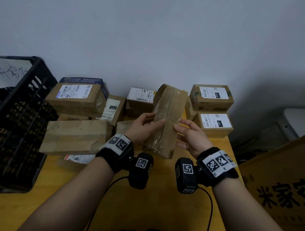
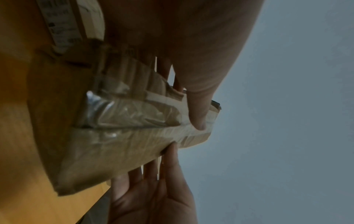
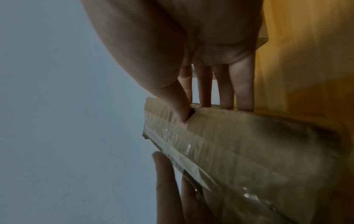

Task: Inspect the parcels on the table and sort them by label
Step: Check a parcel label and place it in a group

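A brown cardboard parcel (image 1: 167,120) wrapped in clear tape stands on end in the air over the yellow table (image 1: 159,203). No label shows on the faces turned to me. My left hand (image 1: 143,127) grips its left edge, thumb on the front and fingers behind. My right hand (image 1: 188,136) pinches the right edge the same way. The left wrist view shows the parcel (image 2: 124,136) with the thumb (image 2: 197,109) pressed on it. In the right wrist view the thumb and fingers of the right hand (image 3: 191,68) straddle the parcel (image 3: 249,144).
Labelled parcels line the back: a large one (image 1: 76,94), one marked 070 (image 1: 112,110), a small one (image 1: 141,96), and a stack marked 010 (image 1: 211,96) and 150 (image 1: 216,123). A plain taped box (image 1: 75,136) lies left. A black crate (image 1: 16,123) stands far left, a big carton (image 1: 279,180) right.
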